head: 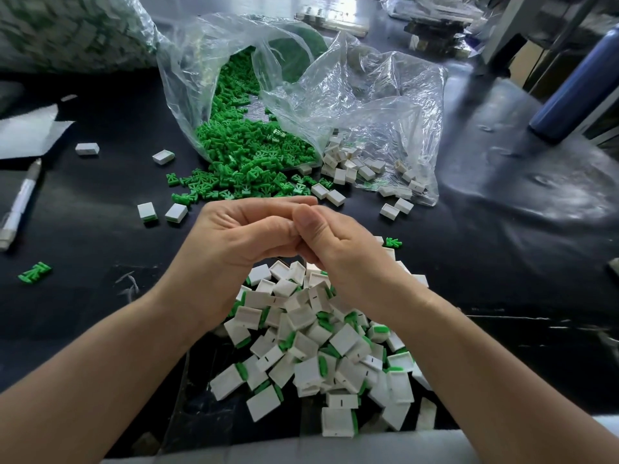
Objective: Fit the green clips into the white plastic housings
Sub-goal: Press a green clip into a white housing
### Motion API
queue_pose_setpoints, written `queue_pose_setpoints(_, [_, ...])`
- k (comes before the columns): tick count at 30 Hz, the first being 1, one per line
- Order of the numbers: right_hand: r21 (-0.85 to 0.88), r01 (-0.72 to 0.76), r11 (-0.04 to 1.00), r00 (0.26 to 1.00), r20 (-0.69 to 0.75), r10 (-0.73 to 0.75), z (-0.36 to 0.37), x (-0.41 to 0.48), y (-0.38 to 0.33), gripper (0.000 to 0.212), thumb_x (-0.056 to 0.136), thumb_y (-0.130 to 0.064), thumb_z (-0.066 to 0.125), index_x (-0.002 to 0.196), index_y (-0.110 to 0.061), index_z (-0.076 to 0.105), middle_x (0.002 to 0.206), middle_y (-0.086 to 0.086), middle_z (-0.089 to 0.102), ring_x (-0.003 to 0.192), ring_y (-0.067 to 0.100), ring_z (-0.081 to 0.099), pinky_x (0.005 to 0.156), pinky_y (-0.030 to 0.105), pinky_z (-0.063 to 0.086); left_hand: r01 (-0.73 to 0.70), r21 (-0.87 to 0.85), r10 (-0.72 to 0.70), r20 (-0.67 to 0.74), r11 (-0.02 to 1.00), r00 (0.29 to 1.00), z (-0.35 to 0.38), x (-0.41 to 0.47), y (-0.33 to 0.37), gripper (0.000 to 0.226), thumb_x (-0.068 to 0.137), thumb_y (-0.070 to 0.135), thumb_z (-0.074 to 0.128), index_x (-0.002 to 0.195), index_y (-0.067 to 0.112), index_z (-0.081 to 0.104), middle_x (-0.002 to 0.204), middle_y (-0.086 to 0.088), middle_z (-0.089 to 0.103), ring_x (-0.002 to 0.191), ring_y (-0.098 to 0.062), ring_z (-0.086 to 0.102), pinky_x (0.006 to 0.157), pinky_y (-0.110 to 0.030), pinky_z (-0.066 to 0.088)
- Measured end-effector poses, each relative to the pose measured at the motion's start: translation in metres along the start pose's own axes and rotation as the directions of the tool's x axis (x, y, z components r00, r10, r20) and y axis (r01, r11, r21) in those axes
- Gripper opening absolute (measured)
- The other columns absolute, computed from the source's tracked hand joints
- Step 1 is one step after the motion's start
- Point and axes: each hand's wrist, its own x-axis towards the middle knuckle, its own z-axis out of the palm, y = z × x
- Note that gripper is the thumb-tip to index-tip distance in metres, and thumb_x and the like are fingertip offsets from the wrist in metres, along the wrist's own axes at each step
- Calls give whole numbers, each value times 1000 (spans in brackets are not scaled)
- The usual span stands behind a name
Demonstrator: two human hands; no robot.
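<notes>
Both curled: your left hand [234, 236] and right hand [335, 249] meet, fingers together, hold hidden | green clips [241, 152] spill from bag [335, 88], white housings [348, 169] beside | advice: press clip in squarely until seated.

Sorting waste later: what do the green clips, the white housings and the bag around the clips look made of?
Green clips: likely moulded plastic, matt, uniform colour. White housings: probably rigid plastic, satin, crisp edges. Bag: thin clear plastic film, glossy, crinkled, see-through.
</notes>
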Motion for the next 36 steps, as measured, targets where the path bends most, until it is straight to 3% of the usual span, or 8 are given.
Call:
queue_pose_setpoints(12, [-47,26,999,999,-39,-27,1,-1,-1,40,95,-41,30,104,-13,58,103,0,61,96,15,56,86,36,45,16,30,-15,-44,999,999,-1,2,-1,24,70,6,56,77,15,77,93,-5,74,75,-20,71,67,-26,56])
queue_pose_setpoints(15, [-16,32,999,999,-34,-32,1,0,1,50,94,-45,29,111,-10,60,106,3,61,92,12,54,83,35,43,17,8,-17,-31,1000,999,-1,0,-1,24,70,4,55,82,10,75,87,-13,73,71,-23,70,63,-25,55])
queue_pose_setpoints(18, [43,39,998,999,-2,-39,1,1,2,54,96,-44,28,111,-5,62,94,3,63,76,10,51,74,33,40,15,12,-15,-14,1000,1000,0,0,0,23,71,5,55,80,8,76,84,-23,70,65,-26,68,61,-26,55])
queue_pose_setpoints(21, [134,42,990,999,-3,-42,-3,-1,2,65,88,-54,27,83,-2,65,58,-8,51,54,5,43,59,21,36,27,7,-27,-8,1000,1000,-1,1,1,23,71,6,55,79,9,76,72,-20,69,60,-28,66,61,-29,54])
queue_pose_setpoints(24, [211,13,978,1000,-2,-13,-7,-1,0,61,89,-55,23,48,-22,55,45,-9,42,44,4,36,50,17,32,40,7,-40,53,999,998,-1,1,2,17,72,8,63,82,10,76,73,-17,71,60,-31,67,62,-30,55])
queue_pose_setpoints(29, [219,-12,976,1000,8,11,-18,1,1,71,79,-64,19,56,-11,60,42,-4,41,39,3,36,47,12,33,93,33,-94,35,995,995,-1,1,2,29,63,16,73,90,6,73,87,-19,72,75,-30,70,70,-30,57])
queue_pose_setpoints(33, [127,-60,990,981,-174,82,-36,9,9,55,89,-51,38,60,-14,64,39,-9,47,35,-1,40,47,13,34,126,-18,-127,-56,992,990,-3,2,2,30,54,25,68,79,11,75,79,-10,73,70,-16,69,55,-20,55])
queue_pose_setpoints(36, [23,-95,995,916,-390,96,-52,18,23,38,92,-37,51,61,-19,61,45,-8,49,41,1,42,51,18,34,111,26,-111,-5,993,994,-2,1,3,22,50,9,79,72,13,76,71,-9,72,63,-15,68,50,-19,52])
